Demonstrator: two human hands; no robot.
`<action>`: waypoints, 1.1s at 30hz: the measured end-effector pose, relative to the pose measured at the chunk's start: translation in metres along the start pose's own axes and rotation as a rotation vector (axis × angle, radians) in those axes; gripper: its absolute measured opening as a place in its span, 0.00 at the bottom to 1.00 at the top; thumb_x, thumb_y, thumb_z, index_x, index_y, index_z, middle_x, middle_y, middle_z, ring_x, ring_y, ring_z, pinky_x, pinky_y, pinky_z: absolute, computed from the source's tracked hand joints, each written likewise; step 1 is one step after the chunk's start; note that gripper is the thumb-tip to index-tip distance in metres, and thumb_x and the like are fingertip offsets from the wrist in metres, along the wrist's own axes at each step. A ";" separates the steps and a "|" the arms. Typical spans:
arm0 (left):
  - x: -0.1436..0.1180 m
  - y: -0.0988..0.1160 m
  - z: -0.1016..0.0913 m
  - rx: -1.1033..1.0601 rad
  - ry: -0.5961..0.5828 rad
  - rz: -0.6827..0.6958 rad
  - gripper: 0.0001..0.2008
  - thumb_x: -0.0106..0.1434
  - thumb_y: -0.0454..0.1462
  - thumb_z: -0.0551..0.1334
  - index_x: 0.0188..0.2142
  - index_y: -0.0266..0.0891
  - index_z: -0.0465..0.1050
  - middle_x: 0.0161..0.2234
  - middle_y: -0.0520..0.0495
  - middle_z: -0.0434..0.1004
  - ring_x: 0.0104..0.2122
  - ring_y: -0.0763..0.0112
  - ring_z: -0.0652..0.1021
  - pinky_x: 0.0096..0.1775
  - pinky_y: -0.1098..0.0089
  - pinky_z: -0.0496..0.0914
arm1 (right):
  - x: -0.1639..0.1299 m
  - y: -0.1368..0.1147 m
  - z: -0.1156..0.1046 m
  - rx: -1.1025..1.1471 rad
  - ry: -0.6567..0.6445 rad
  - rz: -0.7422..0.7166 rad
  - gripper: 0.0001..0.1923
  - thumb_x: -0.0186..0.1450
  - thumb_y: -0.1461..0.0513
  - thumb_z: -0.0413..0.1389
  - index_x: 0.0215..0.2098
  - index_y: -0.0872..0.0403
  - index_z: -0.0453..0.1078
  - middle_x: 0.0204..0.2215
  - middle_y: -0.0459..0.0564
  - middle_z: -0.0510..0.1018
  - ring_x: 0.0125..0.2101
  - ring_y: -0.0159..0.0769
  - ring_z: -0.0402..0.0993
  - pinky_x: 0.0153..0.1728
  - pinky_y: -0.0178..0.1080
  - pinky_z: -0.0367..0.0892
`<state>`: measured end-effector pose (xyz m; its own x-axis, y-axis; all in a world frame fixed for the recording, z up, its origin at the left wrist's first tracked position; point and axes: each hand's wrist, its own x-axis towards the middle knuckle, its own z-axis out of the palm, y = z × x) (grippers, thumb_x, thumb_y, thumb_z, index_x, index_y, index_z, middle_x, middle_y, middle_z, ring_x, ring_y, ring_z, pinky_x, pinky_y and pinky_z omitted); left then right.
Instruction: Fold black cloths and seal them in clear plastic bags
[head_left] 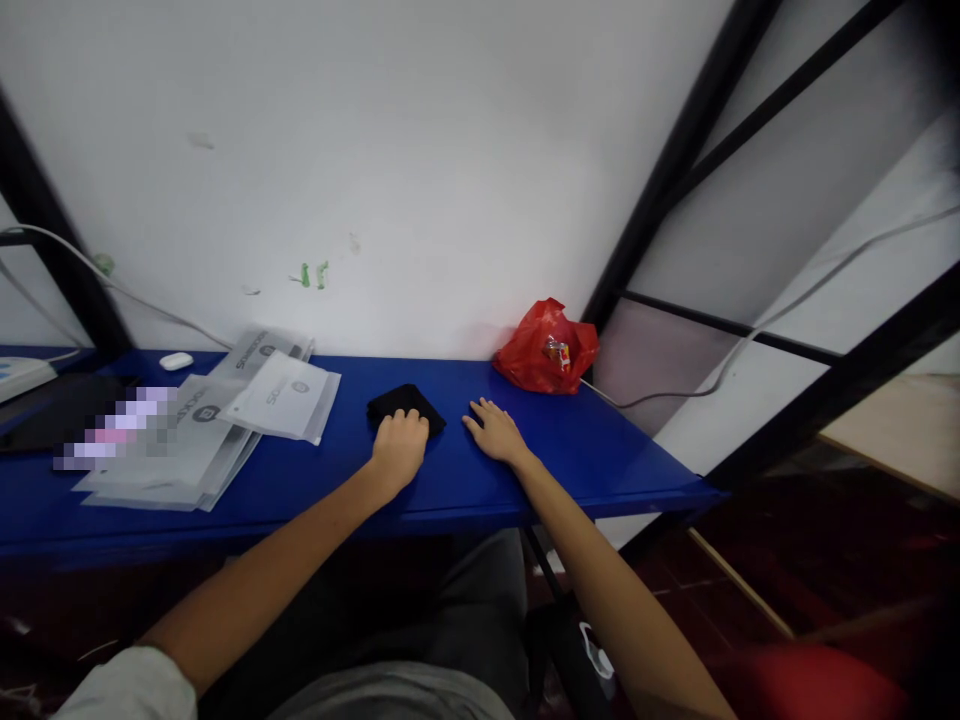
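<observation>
A folded black cloth (403,398) lies on the blue table (442,480), a little left of my right hand. My left hand (399,452) rests over its near side with the fingers curled down on the fabric; the fingertips and thumb are partly hidden. To the right of the cloth, my right hand (496,434) lies palm down on the tabletop. Its fingers are stretched out and somewhat apart, and it holds nothing. A gap of bare blue surface separates this hand from the cloth.
A red plastic bag (546,350) stands at the back right by the wall. Frosted zip bags (289,395) are stacked on the left, near a small white case (176,361). A black frame post (660,190) rises at the right, with a cable (739,350) crossing behind.
</observation>
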<state>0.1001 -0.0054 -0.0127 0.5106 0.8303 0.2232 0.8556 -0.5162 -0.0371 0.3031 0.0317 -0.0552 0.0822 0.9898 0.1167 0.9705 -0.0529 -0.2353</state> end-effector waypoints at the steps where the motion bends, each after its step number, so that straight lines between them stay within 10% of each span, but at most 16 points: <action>1: -0.002 0.005 -0.003 -0.015 0.000 0.005 0.12 0.61 0.30 0.52 0.42 0.34 0.71 0.41 0.37 0.74 0.43 0.57 0.74 0.40 0.62 0.68 | 0.000 0.000 0.000 0.000 -0.001 0.000 0.29 0.68 0.51 0.41 0.62 0.57 0.55 0.64 0.58 0.53 0.64 0.45 0.46 0.61 0.49 0.44; 5: -0.004 0.002 -0.028 -0.216 0.002 -0.094 0.11 0.62 0.34 0.52 0.41 0.38 0.71 0.37 0.42 0.77 0.37 0.60 0.77 0.37 0.64 0.69 | -0.001 -0.002 -0.002 0.016 -0.007 0.000 0.28 0.68 0.52 0.42 0.62 0.57 0.55 0.64 0.58 0.53 0.64 0.45 0.46 0.61 0.49 0.44; 12: -0.003 -0.066 -0.053 -0.203 0.307 -0.448 0.18 0.64 0.39 0.52 0.51 0.34 0.65 0.49 0.36 0.71 0.48 0.56 0.72 0.44 0.62 0.68 | 0.000 0.000 -0.002 0.064 0.037 -0.014 0.27 0.68 0.54 0.45 0.60 0.59 0.58 0.62 0.60 0.56 0.63 0.46 0.49 0.61 0.50 0.46; 20: -0.023 -0.077 -0.004 -0.158 -0.063 -0.370 0.21 0.63 0.47 0.53 0.46 0.33 0.70 0.48 0.34 0.70 0.49 0.50 0.71 0.43 0.59 0.68 | -0.034 -0.039 -0.015 0.257 0.425 -0.278 0.15 0.65 0.57 0.51 0.44 0.57 0.71 0.52 0.58 0.72 0.54 0.41 0.66 0.55 0.45 0.59; 27: -0.014 -0.079 -0.006 -0.127 0.015 -0.341 0.11 0.64 0.34 0.52 0.41 0.34 0.71 0.42 0.37 0.74 0.43 0.57 0.75 0.40 0.64 0.68 | -0.067 -0.098 -0.009 0.079 0.183 -0.490 0.13 0.61 0.57 0.56 0.41 0.55 0.71 0.54 0.57 0.70 0.55 0.46 0.64 0.56 0.52 0.55; 33: -0.020 -0.089 -0.039 -0.291 0.220 -0.424 0.13 0.63 0.39 0.52 0.39 0.37 0.72 0.37 0.42 0.77 0.41 0.58 0.76 0.41 0.64 0.69 | -0.055 -0.065 -0.027 -0.097 0.137 -0.304 0.11 0.62 0.62 0.53 0.41 0.56 0.72 0.51 0.57 0.72 0.54 0.46 0.64 0.56 0.52 0.55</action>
<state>0.0100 0.0160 0.0244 0.0708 0.9305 0.3593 0.9079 -0.2093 0.3632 0.2415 -0.0230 -0.0201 -0.1909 0.9353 0.2978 0.9717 0.2232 -0.0780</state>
